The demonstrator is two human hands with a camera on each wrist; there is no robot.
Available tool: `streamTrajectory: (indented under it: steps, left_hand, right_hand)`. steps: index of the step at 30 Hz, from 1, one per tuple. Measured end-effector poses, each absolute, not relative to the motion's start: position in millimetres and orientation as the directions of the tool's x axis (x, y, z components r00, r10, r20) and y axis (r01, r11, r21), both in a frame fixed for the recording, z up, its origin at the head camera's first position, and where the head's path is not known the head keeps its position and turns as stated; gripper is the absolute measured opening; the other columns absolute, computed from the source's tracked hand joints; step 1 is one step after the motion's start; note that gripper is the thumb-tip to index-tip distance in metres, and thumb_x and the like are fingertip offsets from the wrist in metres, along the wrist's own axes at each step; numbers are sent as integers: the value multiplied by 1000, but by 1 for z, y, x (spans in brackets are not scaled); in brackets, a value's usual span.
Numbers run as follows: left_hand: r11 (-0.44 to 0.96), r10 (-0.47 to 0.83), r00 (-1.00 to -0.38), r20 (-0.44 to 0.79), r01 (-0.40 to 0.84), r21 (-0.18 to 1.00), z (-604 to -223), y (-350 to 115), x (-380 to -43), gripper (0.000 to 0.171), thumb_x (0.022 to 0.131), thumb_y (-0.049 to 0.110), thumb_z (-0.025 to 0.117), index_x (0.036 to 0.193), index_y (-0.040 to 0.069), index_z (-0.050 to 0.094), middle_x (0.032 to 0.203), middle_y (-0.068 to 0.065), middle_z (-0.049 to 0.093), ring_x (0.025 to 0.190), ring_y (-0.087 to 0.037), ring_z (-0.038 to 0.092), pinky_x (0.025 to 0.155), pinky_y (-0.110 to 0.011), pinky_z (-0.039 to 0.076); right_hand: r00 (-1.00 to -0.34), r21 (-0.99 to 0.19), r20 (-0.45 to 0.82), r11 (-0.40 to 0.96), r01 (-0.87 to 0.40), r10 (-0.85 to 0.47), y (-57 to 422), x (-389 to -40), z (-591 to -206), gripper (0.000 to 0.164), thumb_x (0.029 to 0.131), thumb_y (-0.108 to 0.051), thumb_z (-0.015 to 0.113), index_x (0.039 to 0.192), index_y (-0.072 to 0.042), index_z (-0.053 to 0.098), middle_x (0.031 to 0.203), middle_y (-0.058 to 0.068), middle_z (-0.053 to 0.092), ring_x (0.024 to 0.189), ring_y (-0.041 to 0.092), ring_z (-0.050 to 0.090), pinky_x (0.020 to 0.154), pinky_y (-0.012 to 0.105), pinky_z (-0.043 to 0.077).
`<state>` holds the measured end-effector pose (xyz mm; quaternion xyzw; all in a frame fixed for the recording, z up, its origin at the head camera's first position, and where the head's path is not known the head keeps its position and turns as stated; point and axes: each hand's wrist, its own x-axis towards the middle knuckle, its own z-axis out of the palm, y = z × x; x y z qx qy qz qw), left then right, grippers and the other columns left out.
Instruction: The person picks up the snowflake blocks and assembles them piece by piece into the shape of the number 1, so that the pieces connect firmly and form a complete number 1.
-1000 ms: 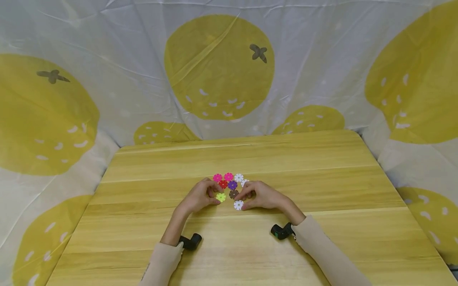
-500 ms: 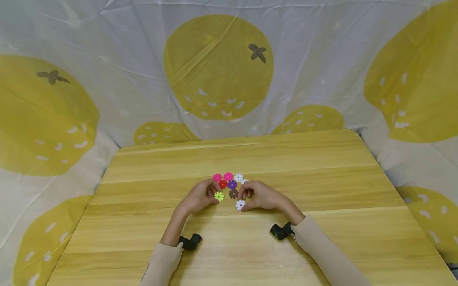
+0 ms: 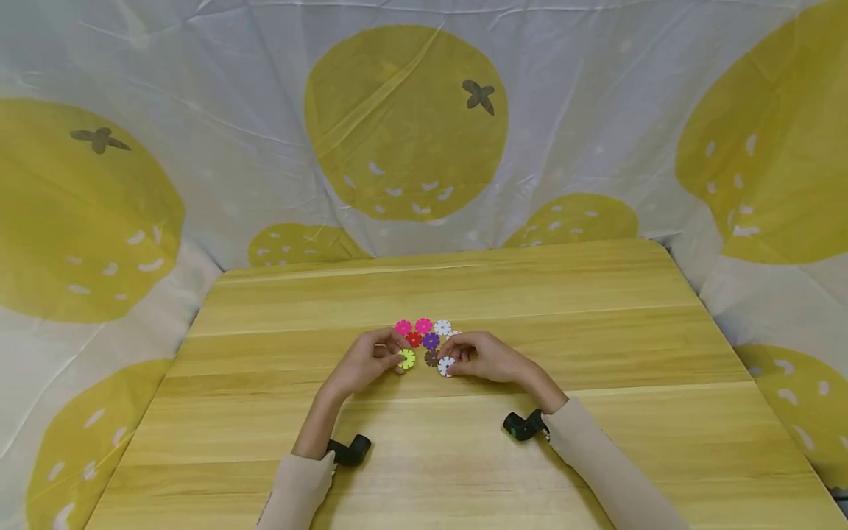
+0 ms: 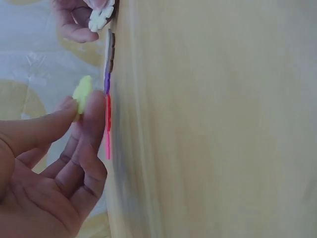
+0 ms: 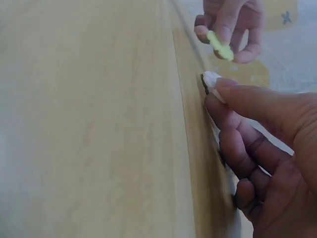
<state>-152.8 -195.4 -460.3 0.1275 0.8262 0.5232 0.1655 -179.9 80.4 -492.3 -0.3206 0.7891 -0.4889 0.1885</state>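
Observation:
My left hand [image 3: 369, 361] pinches a yellow notched snowflake disc [image 3: 407, 359] between thumb and finger, raised off the table in the left wrist view. Across from it, my right hand [image 3: 486, 358] pinches a white snowflake disc [image 3: 446, 366] the same way. Just beyond the hands several more discs lie flat: two pink ones [image 3: 423, 325], a red one [image 3: 414, 339], a purple one [image 3: 430, 341], a brown one [image 3: 431, 358] and a white one [image 3: 442, 327]. Another white disc is mostly covered by the right fingers.
The discs lie on a wooden table [image 3: 424, 456] whose far edge meets a pale curtain [image 3: 563, 96] printed with yellow fruit. A black wrist camera [image 3: 351, 450] is worn at the left cuff and another [image 3: 523, 425] at the right cuff.
Both hands have picked up their discs: the yellow and the white one have risen and now tilt in the fingers. The discs beyond them have stayed in place.

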Motion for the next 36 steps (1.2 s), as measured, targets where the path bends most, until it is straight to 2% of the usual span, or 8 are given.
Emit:
streamTrajectory:
  steps: [7, 13, 18, 23, 27, 30, 32, 36]
  left_hand:
    - [275, 391, -904, -173, -64, 959, -453, -194, -152, 27, 99, -5, 64, 125, -6, 67, 111, -26, 68, 94, -33, 77, 84, -39, 63]
    - [208, 411, -894, -178, -98, 973, -451, -192, -152, 33, 97, 0, 69, 129, -4, 67, 100, -20, 77, 99, -38, 76, 83, -33, 60]
    - [164, 402, -898, -179, -122, 979, -450, -190, -151, 35, 95, -2, 70, 130, -6, 67, 96, -16, 79, 100, -40, 76, 87, -35, 61]
    - [149, 360, -918, -168, -122, 981, -452, -188, -150, 36, 92, -1, 74, 128, -6, 68, 96, -14, 80, 96, -32, 78, 86, -35, 61]
    - [137, 322, -934, -155, -116, 984, -453, -187, -150, 37, 90, 0, 77, 126, -7, 70, 97, -11, 80, 91, -22, 79, 84, -33, 61]
    - [113, 313, -938, -149, -119, 986, -454, -187, -149, 35, 92, -1, 75, 125, -9, 69, 103, -15, 80, 89, -17, 79, 87, -37, 62]
    - [98, 310, -939, -146, -121, 988, -454, -186, -149, 33, 93, -3, 73, 125, -11, 69, 108, -20, 78, 89, -17, 79, 90, -41, 62]
    - [94, 306, -940, -149, -126, 988, -453, -185, -148, 33, 93, -3, 72, 125, -11, 69, 117, -25, 75, 90, -18, 79, 94, -47, 60]
  right_hand:
    - [-784, -921, 61, 267, -282, -618, 81, -184, -490, 21, 94, -13, 77, 115, -10, 77, 85, 5, 71, 68, 8, 57, 62, 20, 48]
    - [-828, -944, 85, 220, -244, -555, 78, -181, -484, 21, 96, -17, 75, 117, -13, 77, 90, 5, 71, 61, 8, 53, 56, 20, 46]
    - [-853, -965, 93, 166, -205, -514, 76, -178, -482, 21, 96, -19, 76, 116, -15, 78, 92, 6, 73, 55, 6, 43, 53, 20, 38]
    - [-871, -970, 106, 144, -197, -479, 73, -175, -482, 19, 94, -20, 78, 113, -15, 79, 93, 7, 77, 58, 9, 49, 54, 19, 37]
    - [-887, -970, 108, 149, -194, -450, 71, -174, -483, 19, 93, -23, 80, 111, -16, 80, 93, 6, 79, 68, 25, 63, 55, 19, 41]
    - [-895, -970, 113, 147, -193, -432, 70, -172, -483, 19, 92, -23, 80, 110, -16, 81, 93, 7, 80, 70, 33, 66, 54, 19, 40]
    - [-898, -971, 119, 140, -195, -423, 69, -172, -484, 19, 92, -22, 80, 109, -16, 81, 92, 8, 80, 67, 30, 65, 53, 19, 38]
    - [-901, -970, 136, 130, -206, -412, 68, -169, -484, 18, 91, -22, 81, 108, -17, 82, 90, 8, 80, 57, 14, 53, 51, 20, 33]
